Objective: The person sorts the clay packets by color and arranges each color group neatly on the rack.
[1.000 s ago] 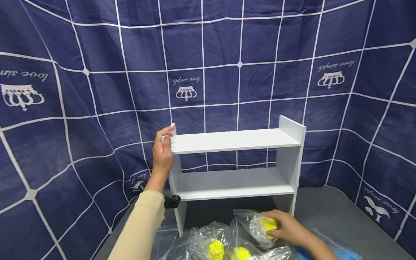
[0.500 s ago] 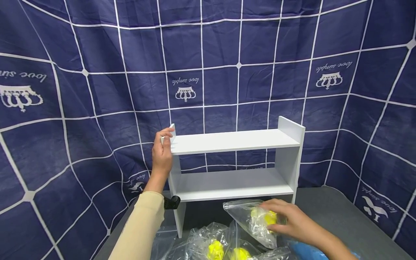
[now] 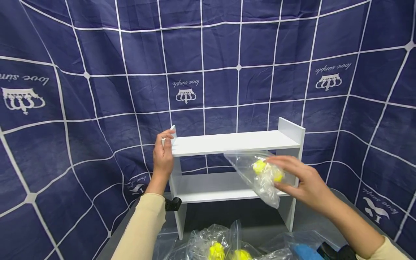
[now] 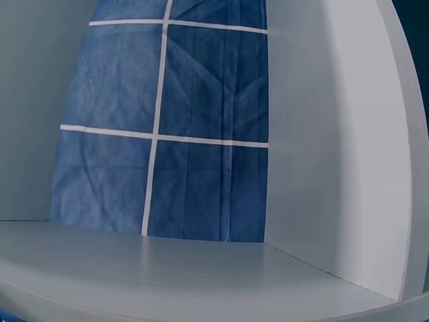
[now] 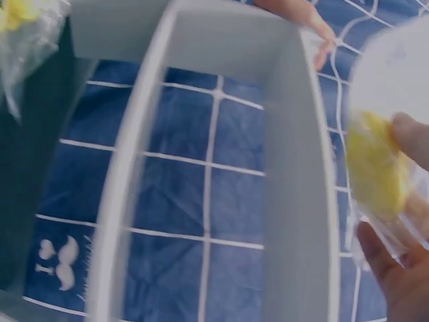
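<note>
A white two-tier shelf (image 3: 224,142) stands on the grey surface. My left hand (image 3: 163,156) grips the top of its left side panel, the thumb at the front. In front of the shelf's right half, my right hand (image 3: 303,179) pinches a clear zip bag (image 3: 242,165) with yellow lumps (image 3: 259,167) inside; their exact kind is unclear. The bag hangs tilted, level with the gap between the two boards. In the right wrist view, fingers and thumb hold the bag around a yellow lump (image 5: 375,168). The left wrist view has only the shelf's inner boards (image 4: 335,154).
Several more clear bags (image 3: 203,240) with yellow lumps lie at the front below the shelf. A bag with something blue (image 3: 305,251) lies at the front right. Dark blue checked cloth (image 3: 221,86) hangs behind and at both sides.
My right hand has lifted the zip bag from the pile beneath the lower board to between the two boards. My left hand stays on the shelf's side panel.
</note>
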Demonstrator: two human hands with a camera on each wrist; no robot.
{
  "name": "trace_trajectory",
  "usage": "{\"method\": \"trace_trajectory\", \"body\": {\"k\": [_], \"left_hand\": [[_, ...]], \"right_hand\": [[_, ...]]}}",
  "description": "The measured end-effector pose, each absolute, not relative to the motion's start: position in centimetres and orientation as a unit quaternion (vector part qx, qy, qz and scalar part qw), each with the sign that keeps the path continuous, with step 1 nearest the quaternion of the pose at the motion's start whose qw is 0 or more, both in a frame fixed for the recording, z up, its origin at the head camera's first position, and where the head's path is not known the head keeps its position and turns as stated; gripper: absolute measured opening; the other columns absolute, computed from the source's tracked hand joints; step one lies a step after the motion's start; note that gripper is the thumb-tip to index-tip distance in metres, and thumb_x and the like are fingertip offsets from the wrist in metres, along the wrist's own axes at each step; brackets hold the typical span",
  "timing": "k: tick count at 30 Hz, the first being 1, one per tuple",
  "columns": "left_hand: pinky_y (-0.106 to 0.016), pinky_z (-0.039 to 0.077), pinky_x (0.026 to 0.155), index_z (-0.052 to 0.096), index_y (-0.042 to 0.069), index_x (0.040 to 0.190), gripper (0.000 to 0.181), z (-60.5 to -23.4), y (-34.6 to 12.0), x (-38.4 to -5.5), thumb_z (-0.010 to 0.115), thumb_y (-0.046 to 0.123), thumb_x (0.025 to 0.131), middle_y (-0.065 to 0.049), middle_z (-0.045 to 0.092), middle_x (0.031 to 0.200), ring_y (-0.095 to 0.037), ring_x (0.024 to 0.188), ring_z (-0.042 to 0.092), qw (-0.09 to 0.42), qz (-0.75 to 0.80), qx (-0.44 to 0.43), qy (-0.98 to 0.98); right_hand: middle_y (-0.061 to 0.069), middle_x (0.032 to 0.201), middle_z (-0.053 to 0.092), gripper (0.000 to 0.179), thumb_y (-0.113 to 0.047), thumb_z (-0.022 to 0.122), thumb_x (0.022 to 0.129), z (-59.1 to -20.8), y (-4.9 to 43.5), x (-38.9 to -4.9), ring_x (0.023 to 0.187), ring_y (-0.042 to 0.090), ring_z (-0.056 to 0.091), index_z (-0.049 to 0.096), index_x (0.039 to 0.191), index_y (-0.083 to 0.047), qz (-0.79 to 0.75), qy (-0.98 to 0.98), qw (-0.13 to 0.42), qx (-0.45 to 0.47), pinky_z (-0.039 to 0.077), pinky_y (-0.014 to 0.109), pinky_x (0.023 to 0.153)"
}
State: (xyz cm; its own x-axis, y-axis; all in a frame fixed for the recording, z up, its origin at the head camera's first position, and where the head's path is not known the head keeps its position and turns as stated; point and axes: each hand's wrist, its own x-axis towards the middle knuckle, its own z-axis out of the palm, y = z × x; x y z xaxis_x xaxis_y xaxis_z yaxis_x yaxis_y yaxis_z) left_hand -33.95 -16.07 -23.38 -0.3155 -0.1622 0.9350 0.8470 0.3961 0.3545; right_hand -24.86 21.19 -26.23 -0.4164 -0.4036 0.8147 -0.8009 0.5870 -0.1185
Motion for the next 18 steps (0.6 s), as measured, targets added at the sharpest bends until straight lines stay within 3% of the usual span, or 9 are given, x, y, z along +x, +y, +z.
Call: {"method": "trace_trajectory", "body": {"k": [5,8,10,14,16,18], "left_hand": [[-0.015,0.033,0.100,0.049,-0.014,0.096,0.014,-23.2,-16.1,-33.8,0.038,-0.004,0.096,-0.030,0.060,0.116,-0.041,0.120,0.053,0.523,-0.484,-0.264,-0.651],[-0.013,0.033,0.098,0.049,-0.013,0.097,0.014,-23.2,-16.1,-33.8,0.038,-0.004,0.097,-0.030,0.060,0.117,-0.040,0.119,0.053,0.522,-0.481,-0.261,-0.654],[-0.013,0.033,0.097,0.049,-0.013,0.097,0.014,-23.3,-16.2,-33.8,0.038,-0.004,0.097,-0.030,0.060,0.117,-0.040,0.118,0.053,0.522,-0.480,-0.260,-0.656],[-0.014,0.033,0.098,0.049,-0.013,0.097,0.014,-23.3,-16.1,-33.8,0.038,-0.003,0.097,-0.030,0.060,0.117,-0.040,0.118,0.053,0.522,-0.481,-0.257,-0.656],[-0.015,0.033,0.098,0.049,-0.013,0.096,0.014,-23.3,-16.0,-33.8,0.039,-0.003,0.097,-0.029,0.060,0.116,-0.040,0.118,0.053,0.522,-0.482,-0.255,-0.655],[-0.016,0.033,0.098,0.049,-0.013,0.096,0.014,-23.4,-16.0,-33.8,0.039,-0.003,0.097,-0.029,0.060,0.116,-0.040,0.118,0.053,0.521,-0.482,-0.256,-0.657]], "right_hand": [[0.007,0.123,0.064,0.067,0.006,0.081,0.064,-23.5,21.4,-26.4,0.123,-0.010,0.045,0.063,0.125,-0.013,0.269,-0.773,0.463,0.341,0.031,0.006,0.100],[0.008,0.122,0.064,0.062,0.001,0.081,0.068,-22.5,21.4,-27.6,0.120,-0.005,0.049,0.063,0.126,-0.014,0.264,-0.783,0.476,0.300,0.032,0.005,0.094],[0.009,0.123,0.063,0.059,-0.004,0.080,0.071,-22.0,21.2,-28.5,0.121,0.007,0.053,0.062,0.126,-0.014,0.263,-0.797,0.471,0.272,0.038,0.013,0.095],[0.016,0.128,0.061,0.053,-0.008,0.077,0.076,-21.3,21.0,-30.3,0.122,0.036,0.054,0.061,0.126,-0.008,0.264,-0.815,0.458,0.239,0.044,0.045,0.095],[0.019,0.128,0.060,0.050,-0.010,0.076,0.078,-21.0,20.8,-31.0,0.121,0.041,0.053,0.061,0.126,-0.006,0.267,-0.820,0.450,0.230,0.042,0.056,0.094],[0.020,0.128,0.059,0.049,-0.012,0.074,0.080,-20.8,20.7,-31.6,0.119,0.042,0.054,0.060,0.126,-0.006,0.265,-0.828,0.443,0.218,0.041,0.057,0.093]]}}
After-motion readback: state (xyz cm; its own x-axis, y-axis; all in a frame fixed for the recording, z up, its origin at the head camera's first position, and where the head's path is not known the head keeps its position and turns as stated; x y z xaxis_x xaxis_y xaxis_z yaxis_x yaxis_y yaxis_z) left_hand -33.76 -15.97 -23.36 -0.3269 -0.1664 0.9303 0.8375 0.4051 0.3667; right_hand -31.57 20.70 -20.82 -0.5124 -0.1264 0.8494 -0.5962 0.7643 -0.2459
